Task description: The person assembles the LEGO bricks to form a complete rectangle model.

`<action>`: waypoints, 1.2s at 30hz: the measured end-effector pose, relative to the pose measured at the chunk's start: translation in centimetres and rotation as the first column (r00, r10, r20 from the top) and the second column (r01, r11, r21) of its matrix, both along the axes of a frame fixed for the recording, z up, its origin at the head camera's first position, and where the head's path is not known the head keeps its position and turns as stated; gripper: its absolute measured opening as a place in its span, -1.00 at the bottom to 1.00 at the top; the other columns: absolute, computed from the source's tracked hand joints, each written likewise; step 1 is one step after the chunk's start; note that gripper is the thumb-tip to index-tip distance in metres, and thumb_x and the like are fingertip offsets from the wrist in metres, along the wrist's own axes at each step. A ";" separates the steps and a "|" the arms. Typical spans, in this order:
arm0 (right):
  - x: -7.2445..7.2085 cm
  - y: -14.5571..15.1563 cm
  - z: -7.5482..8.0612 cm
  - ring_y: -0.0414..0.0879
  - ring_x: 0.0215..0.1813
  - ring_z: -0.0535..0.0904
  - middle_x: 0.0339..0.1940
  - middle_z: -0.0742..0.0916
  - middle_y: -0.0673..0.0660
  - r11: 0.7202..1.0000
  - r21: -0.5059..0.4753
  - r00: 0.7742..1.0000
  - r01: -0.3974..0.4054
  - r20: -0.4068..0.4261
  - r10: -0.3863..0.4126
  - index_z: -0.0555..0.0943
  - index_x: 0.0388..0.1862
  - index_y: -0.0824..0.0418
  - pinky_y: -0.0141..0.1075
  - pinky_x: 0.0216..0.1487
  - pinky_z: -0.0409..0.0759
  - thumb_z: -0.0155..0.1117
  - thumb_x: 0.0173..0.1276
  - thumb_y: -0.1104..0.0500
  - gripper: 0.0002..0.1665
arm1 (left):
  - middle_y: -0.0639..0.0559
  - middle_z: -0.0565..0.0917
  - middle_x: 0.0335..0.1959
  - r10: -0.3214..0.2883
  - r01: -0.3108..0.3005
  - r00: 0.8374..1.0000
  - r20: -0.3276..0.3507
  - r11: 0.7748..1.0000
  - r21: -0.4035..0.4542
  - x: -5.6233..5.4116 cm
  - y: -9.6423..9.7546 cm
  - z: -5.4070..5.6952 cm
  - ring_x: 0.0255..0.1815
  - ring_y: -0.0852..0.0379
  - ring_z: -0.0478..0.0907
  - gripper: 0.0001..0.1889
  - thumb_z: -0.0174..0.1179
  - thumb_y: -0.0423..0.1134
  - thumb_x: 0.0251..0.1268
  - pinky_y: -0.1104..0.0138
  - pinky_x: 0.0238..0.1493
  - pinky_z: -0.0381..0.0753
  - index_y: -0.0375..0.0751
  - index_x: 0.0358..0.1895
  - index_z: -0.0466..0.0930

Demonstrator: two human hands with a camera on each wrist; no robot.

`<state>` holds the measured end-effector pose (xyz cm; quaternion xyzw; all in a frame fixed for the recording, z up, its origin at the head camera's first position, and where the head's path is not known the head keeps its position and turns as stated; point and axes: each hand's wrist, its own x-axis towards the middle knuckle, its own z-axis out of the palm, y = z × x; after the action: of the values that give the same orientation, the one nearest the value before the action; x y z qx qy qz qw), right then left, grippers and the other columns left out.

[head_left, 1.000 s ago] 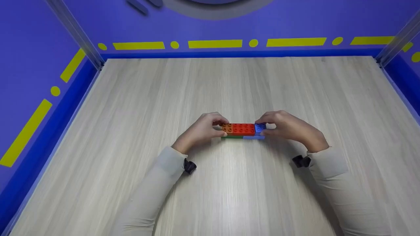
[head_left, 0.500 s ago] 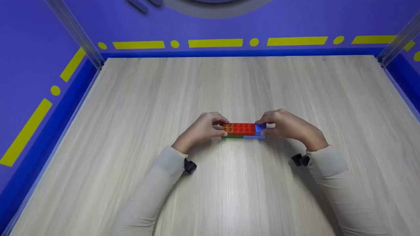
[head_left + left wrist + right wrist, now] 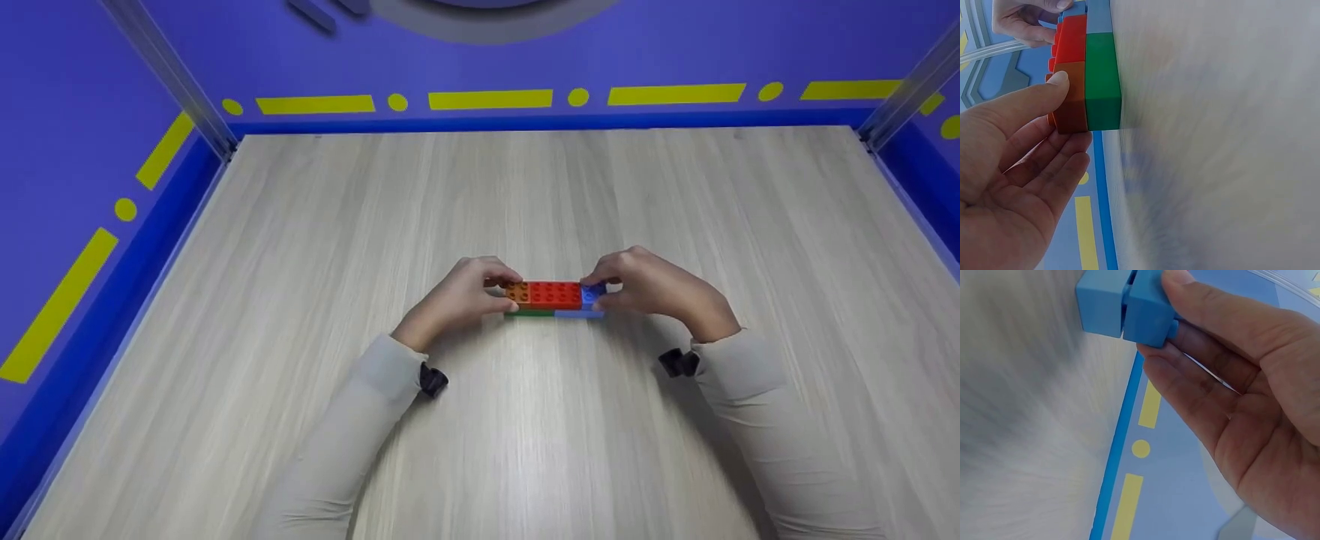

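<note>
A two-layer row of toy building bricks lies on the table in front of me. On top are an orange-brown brick (image 3: 518,292), a red brick (image 3: 555,295) and a blue brick (image 3: 1151,309). Below them sit a green brick (image 3: 1103,81) and a lighter blue brick (image 3: 1102,304). With thumb and fingers my left hand (image 3: 459,301) pinches the orange-brown brick at the left end. My right hand (image 3: 654,286) pinches the upper blue brick at the other end. In the right wrist view, a narrow slanted gap separates that brick from the one under it.
A light wood-grain table (image 3: 480,202) spreads all around the bricks. Blue walls (image 3: 525,64) with yellow dashes and dots border it at the back and sides. Both wrists carry small black devices (image 3: 433,380) at the cuffs.
The right wrist and forearm have shifted slightly left and away from me, with the same pinch on the blue brick. The left hand and the bricks look unmoved.
</note>
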<state>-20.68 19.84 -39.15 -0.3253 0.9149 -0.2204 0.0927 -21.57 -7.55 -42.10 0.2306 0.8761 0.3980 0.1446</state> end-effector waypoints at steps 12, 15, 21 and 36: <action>0.3 -0.4 0.3 0.00 -0.20 0.66 -0.18 0.78 0.20 1.000 0.012 0.999 0.029 -0.026 -0.029 0.73 -0.14 0.33 -0.08 -0.15 0.66 0.47 0.04 0.38 -0.67 | -0.01 0.67 -0.06 -0.009 0.009 1.000 0.012 0.999 0.035 0.0 -0.1 0.2 0.00 0.10 0.54 -0.66 0.40 -0.34 0.08 0.22 0.14 0.54 -0.23 -0.01 0.68; 0.3 -0.4 0.3 -0.02 -0.23 0.65 -0.19 0.78 0.18 0.999 0.026 0.999 0.031 -0.045 -0.030 0.74 -0.15 0.32 -0.11 -0.17 0.66 0.48 0.04 0.36 -0.68 | -0.01 0.67 -0.07 -0.007 0.007 1.000 0.007 1.000 0.021 0.0 0.0 0.2 -0.04 0.08 0.53 -0.66 0.40 -0.33 0.08 0.22 0.10 0.55 -0.22 -0.01 0.69; 0.5 -0.4 0.2 -0.03 -0.24 0.64 -0.20 0.78 0.16 0.999 0.022 0.998 0.031 -0.058 -0.029 0.74 -0.15 0.30 -0.12 -0.18 0.64 0.51 0.02 0.33 -0.66 | 0.02 0.67 -0.07 -0.002 0.002 1.000 0.014 1.000 0.006 0.0 0.0 0.2 -0.04 0.08 0.54 -0.64 0.40 -0.32 0.08 0.26 0.08 0.54 -0.19 0.01 0.69; 0.3 0.2 -0.6 0.03 -0.09 0.64 -0.09 0.75 0.16 0.998 -0.035 0.998 0.046 0.032 -0.045 0.70 -0.04 0.27 -0.05 -0.04 0.63 0.44 0.10 0.35 -0.62 | -0.02 0.65 0.01 0.013 -0.013 0.999 0.051 1.000 0.002 0.1 -0.1 0.0 0.04 0.07 0.56 -0.63 0.38 -0.31 0.11 0.24 0.17 0.53 -0.21 0.04 0.65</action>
<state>-20.36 20.03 -39.73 -0.3027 0.9164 -0.2438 0.0959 -21.45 -7.62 -42.09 0.2150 0.8731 0.4057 0.1641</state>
